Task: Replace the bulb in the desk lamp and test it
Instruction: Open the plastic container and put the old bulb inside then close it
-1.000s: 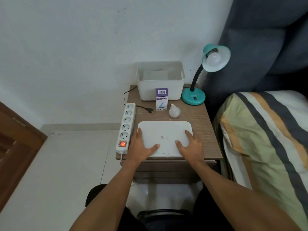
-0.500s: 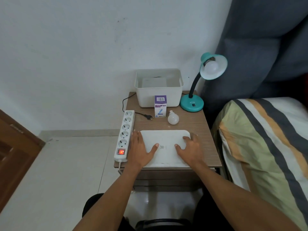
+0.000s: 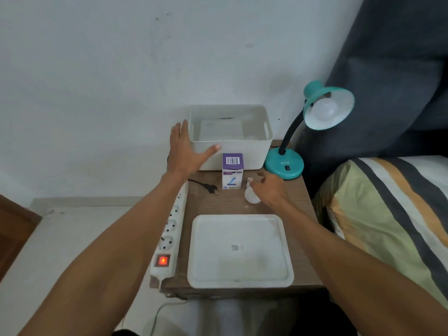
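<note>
In the head view, both hands have left the white lid (image 3: 240, 251), where they lay flat a second ago, and have gone forward across the bedside table (image 3: 299, 214). The left hand (image 3: 185, 151) is now spread open against the front left corner of the white storage bin (image 3: 230, 137), thumb on its front wall, clasping nothing. The right hand (image 3: 271, 190) hangs over the loose bulb (image 3: 251, 198) that lies on its side just right of the purple and white bulb box (image 3: 232, 171); its fingers are loosely curled and seem to touch the bulb's neck, but I cannot tell whether they have closed on it. This suggests the person is going for the loose bulb first, with the swap itself not yet begun: the teal desk lamp (image 3: 322, 110) at the back right still carries a bulb in its shade (image 3: 323, 109), unlit. The lamp's plug (image 3: 211, 189) lies loose on the table, apart from the power strip (image 3: 169, 236), whose switch glows red. The hand covers part of the loose bulb, the bin's contents are hard to make out, and the strip's far sockets sit behind the left forearm.
</note>
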